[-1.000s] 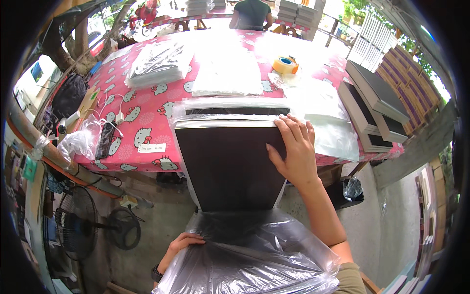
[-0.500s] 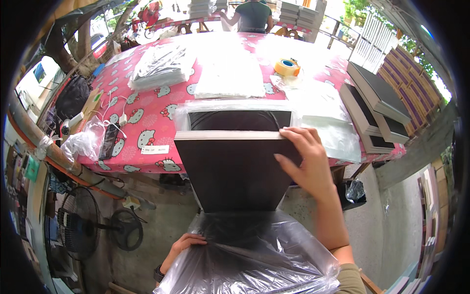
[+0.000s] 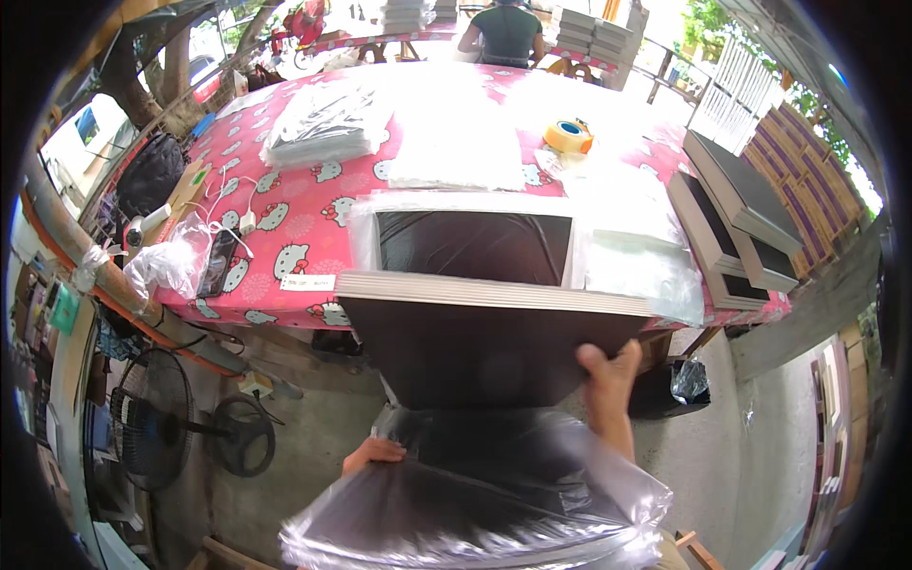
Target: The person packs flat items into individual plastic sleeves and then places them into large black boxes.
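Right at the bottom, close to the person, is a big clear plastic bag (image 3: 475, 503), puffed open and shiny. A stack of dark boards (image 3: 484, 342) sticks part way into the bag's mouth. The far end of the stack pokes out toward the worktop, and you can see the pale thin edges of the boards in a row.

The left hand (image 3: 372, 454) is at the left side of the bag's mouth, with its fingers curled on the plastic. The right hand (image 3: 606, 372) is on the right side of the stack, with its fingers closed around the edge of the dark boards, just above the bag.

Under the worktop, on the left, a black fan (image 3: 152, 418) stands on the grey floor.

Next comes the worktop (image 3: 313, 228), covered in a pink cloth with white cats on it. At its near edge lies another dark board wrapped in clear plastic (image 3: 470, 242), just beyond the held stack. On the right side is a pile of dark flat boxes (image 3: 736, 214). On the left are a crumpled clear bag (image 3: 171, 266) and some white cables.

Further back lie a stack of folded plastic bags (image 3: 328, 123) and a roll of yellow tape (image 3: 568, 136). At the far end sits another person in a dark green top (image 3: 505, 30)
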`<move>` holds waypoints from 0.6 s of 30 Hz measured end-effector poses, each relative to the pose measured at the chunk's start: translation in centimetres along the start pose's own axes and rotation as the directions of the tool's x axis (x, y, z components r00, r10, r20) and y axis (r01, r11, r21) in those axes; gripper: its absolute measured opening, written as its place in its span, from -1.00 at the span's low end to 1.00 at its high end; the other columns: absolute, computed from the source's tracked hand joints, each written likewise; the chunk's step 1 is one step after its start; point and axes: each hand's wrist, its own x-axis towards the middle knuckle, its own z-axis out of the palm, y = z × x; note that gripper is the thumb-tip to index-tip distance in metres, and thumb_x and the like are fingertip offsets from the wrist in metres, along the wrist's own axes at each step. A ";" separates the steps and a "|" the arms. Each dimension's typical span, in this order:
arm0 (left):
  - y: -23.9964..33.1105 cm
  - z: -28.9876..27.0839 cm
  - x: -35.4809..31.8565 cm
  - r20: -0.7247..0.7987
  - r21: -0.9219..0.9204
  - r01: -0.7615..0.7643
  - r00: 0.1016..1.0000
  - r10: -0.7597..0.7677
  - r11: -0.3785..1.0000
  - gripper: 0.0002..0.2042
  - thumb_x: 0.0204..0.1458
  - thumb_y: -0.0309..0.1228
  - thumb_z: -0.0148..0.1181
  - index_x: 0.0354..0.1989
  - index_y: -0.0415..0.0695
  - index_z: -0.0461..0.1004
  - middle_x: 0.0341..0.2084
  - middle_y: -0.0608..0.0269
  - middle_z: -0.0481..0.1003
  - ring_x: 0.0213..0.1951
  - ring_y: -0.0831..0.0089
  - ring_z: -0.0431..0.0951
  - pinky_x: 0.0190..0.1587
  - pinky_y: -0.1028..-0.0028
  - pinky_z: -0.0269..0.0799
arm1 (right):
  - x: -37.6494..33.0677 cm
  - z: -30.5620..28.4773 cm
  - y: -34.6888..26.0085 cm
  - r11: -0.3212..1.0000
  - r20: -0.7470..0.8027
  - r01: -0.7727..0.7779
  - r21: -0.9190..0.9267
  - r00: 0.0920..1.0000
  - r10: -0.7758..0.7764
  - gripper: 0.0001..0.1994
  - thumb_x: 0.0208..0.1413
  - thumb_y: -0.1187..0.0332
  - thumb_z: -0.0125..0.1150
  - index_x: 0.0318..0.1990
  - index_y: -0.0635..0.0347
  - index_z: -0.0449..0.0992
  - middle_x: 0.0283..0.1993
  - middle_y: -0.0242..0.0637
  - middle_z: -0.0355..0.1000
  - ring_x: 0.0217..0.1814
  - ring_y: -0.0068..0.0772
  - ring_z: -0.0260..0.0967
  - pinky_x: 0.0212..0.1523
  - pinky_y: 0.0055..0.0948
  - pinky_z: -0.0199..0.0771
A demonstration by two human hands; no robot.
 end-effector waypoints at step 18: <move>-4.5 0.8 5.7 -0.168 -0.274 0.570 0.765 -0.622 0.775 -0.57 -0.37 -0.71 0.25 -0.21 -0.27 0.31 -0.32 0.18 0.40 -0.31 0.46 0.42 -0.42 0.49 0.43 | -9.2 -18.0 -18.6 0.723 -0.679 0.654 -0.223 0.428 -0.597 -0.44 -0.05 0.16 0.13 0.07 0.25 0.19 0.13 -0.17 0.12 0.14 -0.15 0.06 0.15 -0.13 0.00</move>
